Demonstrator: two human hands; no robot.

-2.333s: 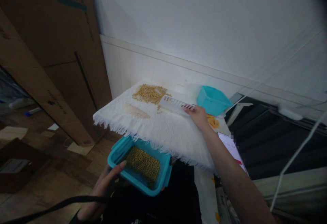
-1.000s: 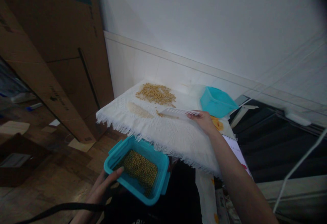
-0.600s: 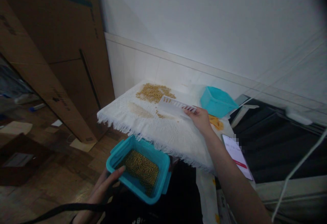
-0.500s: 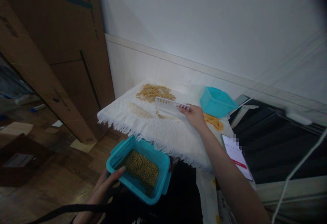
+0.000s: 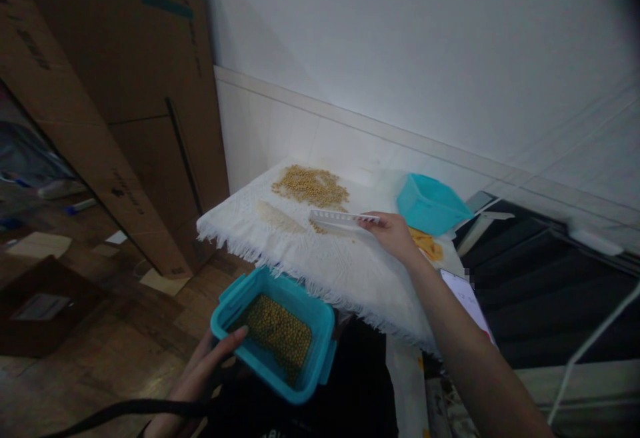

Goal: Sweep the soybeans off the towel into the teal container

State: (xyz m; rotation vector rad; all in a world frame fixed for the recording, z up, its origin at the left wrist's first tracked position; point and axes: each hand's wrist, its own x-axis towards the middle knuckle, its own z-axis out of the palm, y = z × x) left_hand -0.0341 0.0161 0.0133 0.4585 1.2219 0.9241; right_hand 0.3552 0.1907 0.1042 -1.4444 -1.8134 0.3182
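My left hand (image 5: 220,351) grips the near-left rim of a teal plastic bin (image 5: 324,351), thumb over the edge. Soybeans (image 5: 280,331) cover its bottom, and it sits just below the fringed table edge. My right hand (image 5: 390,231) is closed on the right end of a white slotted plastic strip (image 5: 340,216), held low over the white cloth (image 5: 320,265). A few beans (image 5: 317,227) lie on the cloth right by the strip's left end. Farther back spreads a larger pile of soybeans (image 5: 310,186). A patch of small pale grains (image 5: 277,217) lies left of the strip.
A second teal bin (image 5: 433,205) stands at the table's back right, with a yellow cloth (image 5: 427,245) beside it. A phone (image 5: 465,298) lies at the right edge. Cardboard boxes (image 5: 125,125) rise on the left; a white wall (image 5: 400,58) backs the table.
My right hand has brought the slotted strip slightly nearer to me and tilted it flatter, close to the few beans. My left hand still holds the bin in place. The view has shifted slightly.
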